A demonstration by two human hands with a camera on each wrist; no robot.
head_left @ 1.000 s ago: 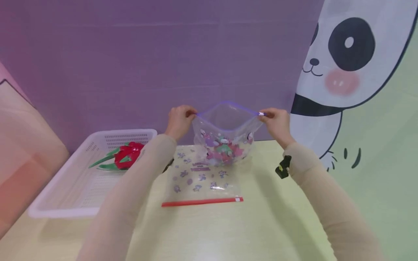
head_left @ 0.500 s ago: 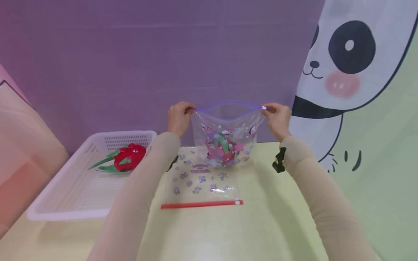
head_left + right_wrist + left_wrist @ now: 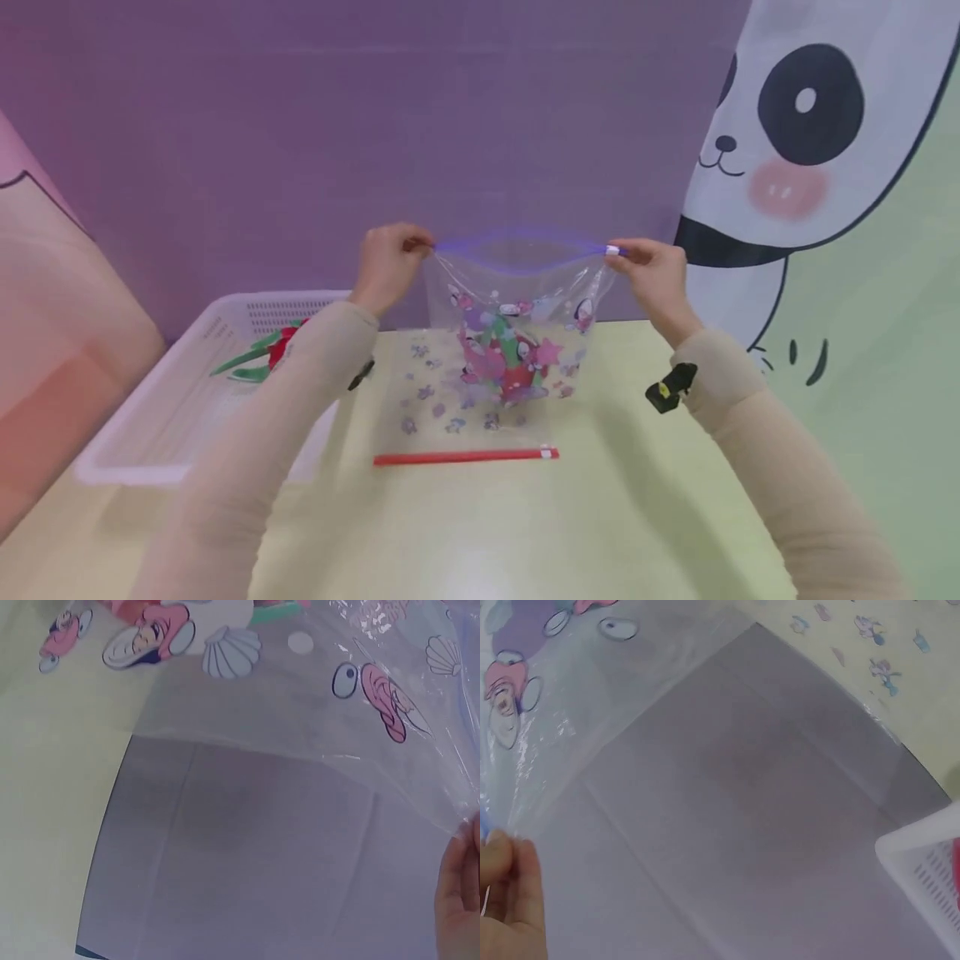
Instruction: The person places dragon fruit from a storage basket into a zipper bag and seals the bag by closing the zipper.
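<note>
A clear zip bag with a purple zip edge and printed pink and purple figures hangs upright between both hands. My left hand pinches its left top corner, and my right hand pinches the right one beside the white slider. The bag's mouth gapes slightly. Something red and green shows through its lower part; its kind is unclear behind the print. In the left wrist view, thumb and fingers hold the film's edge. The right wrist view shows fingers at the bag's other corner.
A second clear bag with a red zip strip lies flat on the table. To the left stands a white plastic basket holding a red and green item, partly behind my left sleeve. A purple backdrop rises behind.
My hands have drawn apart, the left to the left and the right to the right. The bag's top edge has stretched wider and its mouth has narrowed.
</note>
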